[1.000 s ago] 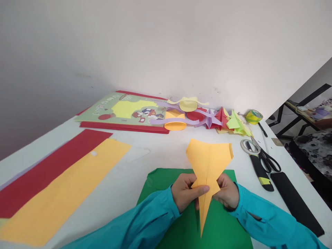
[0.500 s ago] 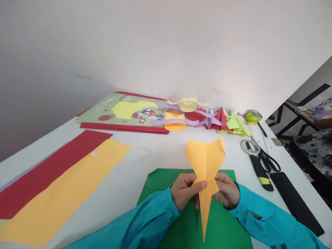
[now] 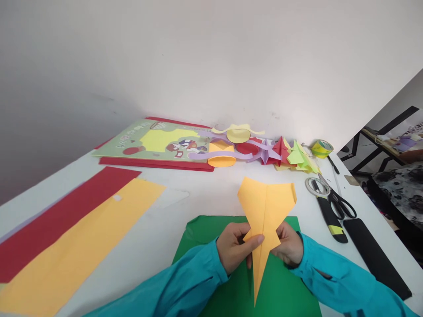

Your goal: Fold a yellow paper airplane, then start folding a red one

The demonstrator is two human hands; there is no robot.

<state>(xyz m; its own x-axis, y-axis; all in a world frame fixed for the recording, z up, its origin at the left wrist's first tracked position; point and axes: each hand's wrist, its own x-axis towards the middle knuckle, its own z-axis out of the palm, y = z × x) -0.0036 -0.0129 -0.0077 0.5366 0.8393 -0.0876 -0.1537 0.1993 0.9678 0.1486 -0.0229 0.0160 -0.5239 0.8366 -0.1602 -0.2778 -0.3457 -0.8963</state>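
An orange folded paper plane [image 3: 268, 200] is held up over a green sheet [image 3: 280, 290], its long point toward me and its two wide flaps away. My left hand [image 3: 237, 246] is closed on its left side, thumb flat on the front near the centre crease and fingers behind. On the other side, my right hand [image 3: 288, 246] grips the plane's right edge from behind; most of its fingers are hidden by the paper.
Red paper [image 3: 62, 215] and orange paper [image 3: 86, 246] lie at left. A picture board [image 3: 148, 141] and folded paper stars [image 3: 280, 152] lie along the wall. Scissors [image 3: 343, 204], a box cutter [image 3: 332, 220], a black strip [image 3: 376, 257] and tape rolls [image 3: 322, 149] are at right.
The plane has turned slightly, its flaps shifting right and its point left. The right hand's fingers have slipped further behind the paper; the left hand keeps its hold.
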